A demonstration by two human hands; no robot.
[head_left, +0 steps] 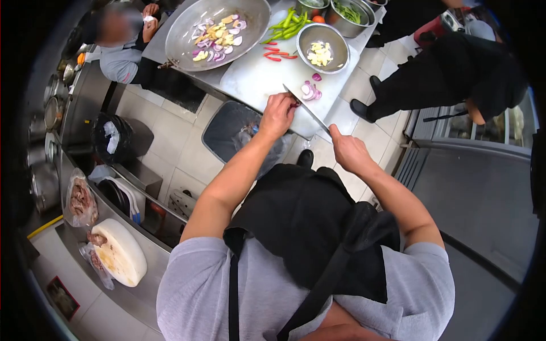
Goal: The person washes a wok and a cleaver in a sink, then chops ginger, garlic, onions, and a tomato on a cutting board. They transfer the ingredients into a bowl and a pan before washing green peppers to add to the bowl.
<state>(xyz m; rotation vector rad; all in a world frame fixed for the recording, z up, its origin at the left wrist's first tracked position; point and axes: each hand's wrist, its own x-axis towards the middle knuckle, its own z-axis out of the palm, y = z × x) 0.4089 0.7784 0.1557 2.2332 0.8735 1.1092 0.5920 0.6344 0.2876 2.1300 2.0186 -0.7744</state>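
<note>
My right hand [348, 150] grips the handle of a long kitchen knife [311, 112], whose blade slants up and left across the white cutting board [250, 85]. Beside the blade, the fingers of my left hand [277, 115] are curled down on a red onion, mostly hidden under them; only a bit of dark red shows at the fingertips. Just past the blade lie pale purple onion slices [310, 91] and a small purple piece [317, 77]. Farther up the board are red chilies [277, 54] and green chilies [289, 25].
A wide metal pan [173, 42] holds cut onion and yellowish pieces. A steel bowl [343, 63] contains peeled garlic. Below the board's edge stands a grey bin [219, 133]. One person in black [449, 79] stands at right; another person [119, 62] is at upper left.
</note>
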